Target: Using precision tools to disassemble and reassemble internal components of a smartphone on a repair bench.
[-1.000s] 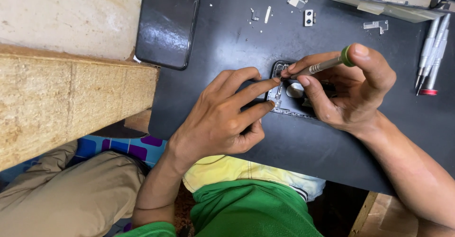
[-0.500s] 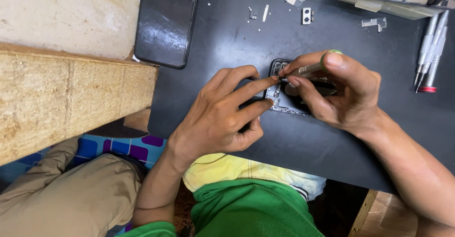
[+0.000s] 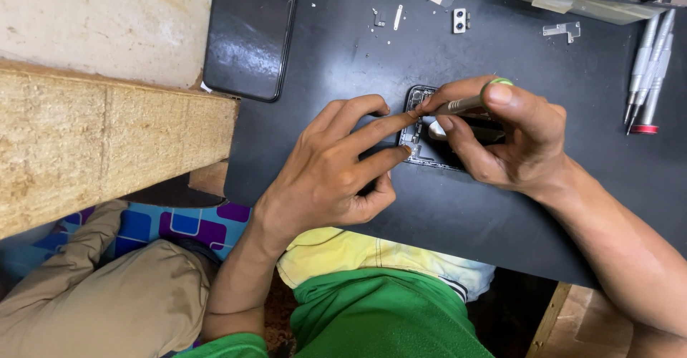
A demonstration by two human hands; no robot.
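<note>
Between our hands lies the open phone [image 3: 429,150] on the dark mat [image 3: 343,64], our left hand [image 3: 336,165] pressing it down with open fingers, our right hand [image 3: 501,136] pinching a screwdriver [image 3: 465,104] over a tiny screw, so we need steady, gentle turning.

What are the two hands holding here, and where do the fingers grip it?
The right hand pinches a small screwdriver along its slim metal shaft, a fingertip on its green cap. The left hand holds nothing; its fingers press on the edge of the opened phone.

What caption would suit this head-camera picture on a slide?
Left hand steadies an opened phone on a dark mat while right hand works a small screwdriver into it.
</note>
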